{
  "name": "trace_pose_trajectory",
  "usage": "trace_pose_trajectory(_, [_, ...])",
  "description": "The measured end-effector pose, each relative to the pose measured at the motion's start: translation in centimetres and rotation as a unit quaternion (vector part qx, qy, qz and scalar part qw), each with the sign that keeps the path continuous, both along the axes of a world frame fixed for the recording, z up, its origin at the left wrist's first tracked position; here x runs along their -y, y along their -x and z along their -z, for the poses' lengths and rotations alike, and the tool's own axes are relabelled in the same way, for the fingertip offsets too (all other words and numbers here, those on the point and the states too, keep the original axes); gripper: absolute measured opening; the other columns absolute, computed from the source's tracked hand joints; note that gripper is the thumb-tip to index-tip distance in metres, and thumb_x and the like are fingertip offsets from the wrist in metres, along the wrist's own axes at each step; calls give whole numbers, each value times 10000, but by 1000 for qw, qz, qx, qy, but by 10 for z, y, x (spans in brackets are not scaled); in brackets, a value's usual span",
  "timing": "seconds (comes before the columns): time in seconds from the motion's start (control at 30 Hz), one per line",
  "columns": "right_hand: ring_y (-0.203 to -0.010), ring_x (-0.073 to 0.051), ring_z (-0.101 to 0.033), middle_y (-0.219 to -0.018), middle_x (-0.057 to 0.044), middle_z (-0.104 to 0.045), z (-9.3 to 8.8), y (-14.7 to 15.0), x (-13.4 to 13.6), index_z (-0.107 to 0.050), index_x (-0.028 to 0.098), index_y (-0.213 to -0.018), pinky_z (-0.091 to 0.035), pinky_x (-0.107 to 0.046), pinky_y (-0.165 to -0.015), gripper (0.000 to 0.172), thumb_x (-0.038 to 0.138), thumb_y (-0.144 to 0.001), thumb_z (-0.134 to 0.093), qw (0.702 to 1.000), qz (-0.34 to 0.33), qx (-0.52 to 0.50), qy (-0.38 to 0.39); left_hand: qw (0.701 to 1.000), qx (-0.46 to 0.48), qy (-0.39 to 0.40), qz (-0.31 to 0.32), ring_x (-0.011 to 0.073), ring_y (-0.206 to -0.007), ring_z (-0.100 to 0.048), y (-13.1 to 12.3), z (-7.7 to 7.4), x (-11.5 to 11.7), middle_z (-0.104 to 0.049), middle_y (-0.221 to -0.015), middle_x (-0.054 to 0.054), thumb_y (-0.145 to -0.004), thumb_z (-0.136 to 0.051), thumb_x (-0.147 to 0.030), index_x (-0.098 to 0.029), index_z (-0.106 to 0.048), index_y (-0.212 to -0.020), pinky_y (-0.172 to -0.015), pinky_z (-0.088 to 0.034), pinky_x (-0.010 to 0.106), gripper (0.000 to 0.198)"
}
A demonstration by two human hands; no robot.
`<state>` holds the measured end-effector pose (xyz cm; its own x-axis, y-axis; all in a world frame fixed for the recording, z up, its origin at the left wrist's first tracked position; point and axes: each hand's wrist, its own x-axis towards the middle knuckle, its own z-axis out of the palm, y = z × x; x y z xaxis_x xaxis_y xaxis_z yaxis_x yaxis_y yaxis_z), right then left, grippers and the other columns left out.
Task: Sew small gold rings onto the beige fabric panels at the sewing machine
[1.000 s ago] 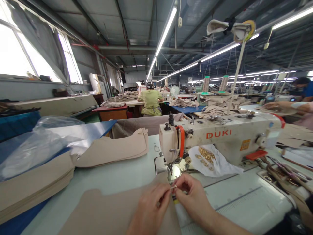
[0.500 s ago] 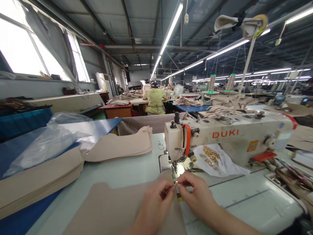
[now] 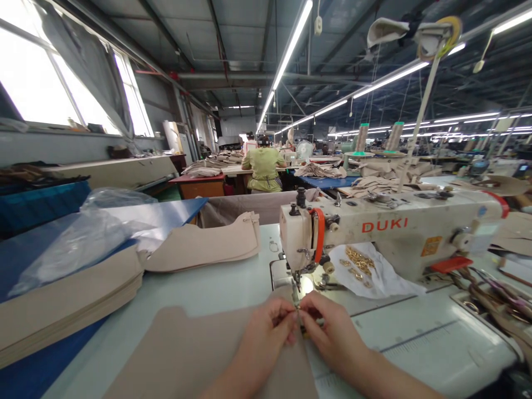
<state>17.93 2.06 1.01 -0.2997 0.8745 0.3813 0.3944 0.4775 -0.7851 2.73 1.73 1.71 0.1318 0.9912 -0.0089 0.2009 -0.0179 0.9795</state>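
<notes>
So your pale green worktop (image 3: 183, 293) takes up most of the space, and the sewing machine (image 3: 353, 221) sits on the right of it, DUKI in red on its side. The big beige piece (image 3: 199, 354) lies flat in front of you, far end right up near the needle. Off to your left there's a stack of beige pieces (image 3: 75, 305), with a smaller pile (image 3: 208, 244) just beyond it. Under the machine's arm you've got a white cloth (image 3: 386, 282) spread out. Your left hand (image 3: 270, 332) is over the beige piece, your right hand (image 3: 332, 327) beside its edge. Gold-coloured metal bits (image 3: 357, 260) lie heaped on that cloth. Both grips are narrow, fingertips meeting on a tiny bit (image 3: 298, 308) just in front of the needle, too small to make out.
</notes>
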Motion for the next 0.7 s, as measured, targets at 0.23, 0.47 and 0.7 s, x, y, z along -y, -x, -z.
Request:
trace_pose_trajectory(0.23, [-567, -109, -519, -607, 25, -590, -9, -9, -12, -576, 164, -670, -402, -224, -559, 171, 296, -718, -673, 959, -101, -181, 191, 991, 121, 32, 53, 101, -444, -552, 3, 0, -3, -605, -560, -54, -659, -667, -368, -185, -478, -857, -470, -419, 222, 329])
trace_pose_trajectory(0.47, [-525, -62, -548, -614, 25, -643, -14, -8, -25, -636, 147, -700, -433, -191, -583, 271, 316, -576, -807, 868, -160, -294, 368, 980, 177, 77, 46, 97, -430, -559, 6, -1, -7, -622, -561, -24, -688, -652, -516, -162, -513, -852, -455, -405, 207, 414])
trace_pose_trajectory(0.7, [-529, -91, -555, -598, 9, -648, -6, -2, -24, -656, 148, -682, -432, -218, -557, 287, 340, -551, -825, 868, -124, -353, 325, 973, 197, 122, 17, 95, -540, -578, 5, -7, -5, -657, -676, 10, -619, -740, -331, -145, -600, -845, -553, -418, 212, 324])
